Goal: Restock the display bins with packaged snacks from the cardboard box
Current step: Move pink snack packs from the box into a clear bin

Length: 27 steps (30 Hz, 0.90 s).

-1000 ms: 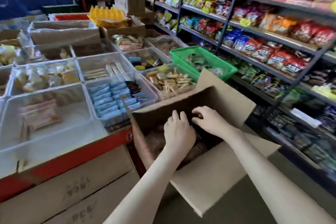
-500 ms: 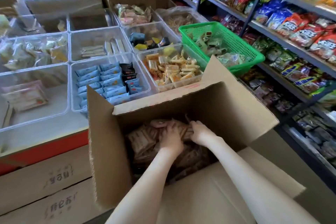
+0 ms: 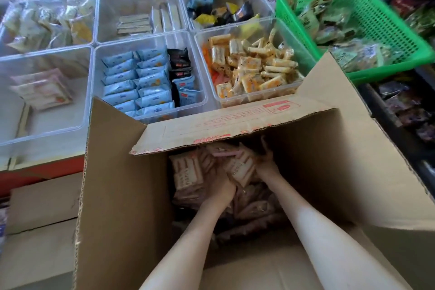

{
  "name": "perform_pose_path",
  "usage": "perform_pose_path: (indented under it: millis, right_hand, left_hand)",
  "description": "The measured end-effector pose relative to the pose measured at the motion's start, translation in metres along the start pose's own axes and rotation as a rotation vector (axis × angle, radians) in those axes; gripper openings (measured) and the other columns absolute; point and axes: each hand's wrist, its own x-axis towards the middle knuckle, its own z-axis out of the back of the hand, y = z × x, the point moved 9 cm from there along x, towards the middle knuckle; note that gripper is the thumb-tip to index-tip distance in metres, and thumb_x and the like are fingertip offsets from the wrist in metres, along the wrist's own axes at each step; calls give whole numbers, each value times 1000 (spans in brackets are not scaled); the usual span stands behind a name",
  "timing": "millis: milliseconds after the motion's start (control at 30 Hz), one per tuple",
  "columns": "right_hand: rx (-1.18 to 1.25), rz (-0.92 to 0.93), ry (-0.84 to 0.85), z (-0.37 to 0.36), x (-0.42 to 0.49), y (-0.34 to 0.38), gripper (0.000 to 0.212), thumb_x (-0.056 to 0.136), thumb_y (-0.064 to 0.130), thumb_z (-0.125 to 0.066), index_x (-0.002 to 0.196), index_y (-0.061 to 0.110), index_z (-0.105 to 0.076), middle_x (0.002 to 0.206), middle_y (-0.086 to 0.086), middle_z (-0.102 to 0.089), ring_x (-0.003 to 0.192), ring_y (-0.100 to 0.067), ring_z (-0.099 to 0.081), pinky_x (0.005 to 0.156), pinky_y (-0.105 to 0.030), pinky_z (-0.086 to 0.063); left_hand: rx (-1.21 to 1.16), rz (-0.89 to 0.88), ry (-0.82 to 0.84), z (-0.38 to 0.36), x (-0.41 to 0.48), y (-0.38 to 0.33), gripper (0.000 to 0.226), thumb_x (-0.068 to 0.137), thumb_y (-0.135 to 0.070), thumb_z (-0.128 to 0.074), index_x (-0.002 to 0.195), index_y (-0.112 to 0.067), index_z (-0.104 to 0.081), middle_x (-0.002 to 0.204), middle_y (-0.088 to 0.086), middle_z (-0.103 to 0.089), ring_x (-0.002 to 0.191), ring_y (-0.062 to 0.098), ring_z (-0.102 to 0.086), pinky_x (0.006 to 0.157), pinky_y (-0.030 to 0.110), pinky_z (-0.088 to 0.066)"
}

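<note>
1. The right hand (image 3: 267, 162) is curling its fingers round the far side of a bundle of snack packets (image 3: 240, 168), deep inside the cardboard box (image 3: 122, 172).
2. The left hand (image 3: 222, 189) is pressing against the near side of the same bundle. Its fingers are lying buried among the wrappers, so whether it is gripping or only pushing cannot be told.
3. The packets are showing as flat, pale, rectangular pouches with a dull sheen, some stacked and some jumbled. Their print is blurring past reading.
4. The box is standing open, made of plain brown corrugated board with raw fluted edges. Its far flap (image 3: 235, 122), carrying red print, is leaning inward and hiding the far part of the contents. Shadow is covering the lower layers.
5. Just beyond the box, clear hard plastic bins (image 3: 95, 45) are sitting in a grid, holding blue pouches, yellow-orange sticks and a few pinkish packs.
6. A green mesh basket (image 3: 381, 7) is sitting to the right, and the goods in it are blurring.
</note>
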Motion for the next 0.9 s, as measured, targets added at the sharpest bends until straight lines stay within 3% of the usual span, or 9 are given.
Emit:
perform_pose_path:
  millis: [100,200,300,400,467,600,700,833,900]
  right_hand:
    - [-3,87,53,-5,4,6,52,93,29,-53,125,64,-31,152,14,-27,129,-8,-43,104,-39,-43]
    - [-98,90,-3,5,7,8,56,95,26,-47,143,47,-27,150,4,-38,123,-21,-53,94,-30,-46]
    - [-114,26,9,5,12,-7,52,96,40,-47,144,45,-29,147,19,-35,122,-13,-49,100,-34,-44]
    - [40,-78,-17,6,19,-35,47,92,38,-52,138,33,-45,124,10,-59,108,-14,-59,97,-37,-49]
    - [151,-184,-23,6,13,-44,45,92,36,-51,133,20,-50,121,-2,-63,106,-21,-62,93,-40,-52]
    - [364,-286,-32,15,-28,-22,35,94,30,-53,126,15,-54,117,-11,-63,87,-20,-61,65,-29,-53]
    - [342,-207,-40,29,-51,-7,35,97,21,-48,125,0,-53,106,-18,-62,69,-15,-54,82,-39,-52]
    - [325,-123,-32,43,-88,14,45,95,30,-55,129,1,-49,111,-15,-62,91,-28,-62,73,-34,-53]
    - [267,-46,-14,52,-109,29,49,95,32,-55,134,4,-44,122,-17,-59,101,-28,-60,68,-30,-49]
  left_hand:
    - [104,111,35,14,-5,-1,54,93,-46,-41,137,-16,-45,141,2,-46,130,19,-43,107,27,-32]
    - [-58,201,61,15,-4,3,33,95,-21,-46,125,-14,-57,127,2,-59,117,17,-54,94,23,-41]
    - [-449,405,-26,13,-8,18,19,88,-4,-49,93,-6,-66,99,17,-68,94,26,-64,73,27,-46]
    - [-955,555,-73,2,-23,9,26,90,5,-44,72,-5,-60,73,12,-63,60,20,-62,49,20,-45]
    - [-1081,613,-62,-5,-31,7,28,94,-2,-45,72,-7,-60,69,11,-64,45,18,-60,42,21,-47]
    - [-1236,604,-28,-11,-40,3,29,99,-20,-44,88,-7,-67,97,19,-70,73,28,-70,64,40,-59]
    - [-1305,564,-8,0,-52,-11,39,103,-30,-36,98,-5,-65,91,12,-70,67,24,-71,55,33,-57]
    - [-1196,400,-112,31,-60,-21,37,99,-41,-40,91,-13,-62,92,10,-71,87,28,-68,90,46,-53]
    - [-1113,324,-140,50,-69,-31,39,95,-48,-38,84,-16,-59,94,9,-70,91,29,-67,93,48,-51]
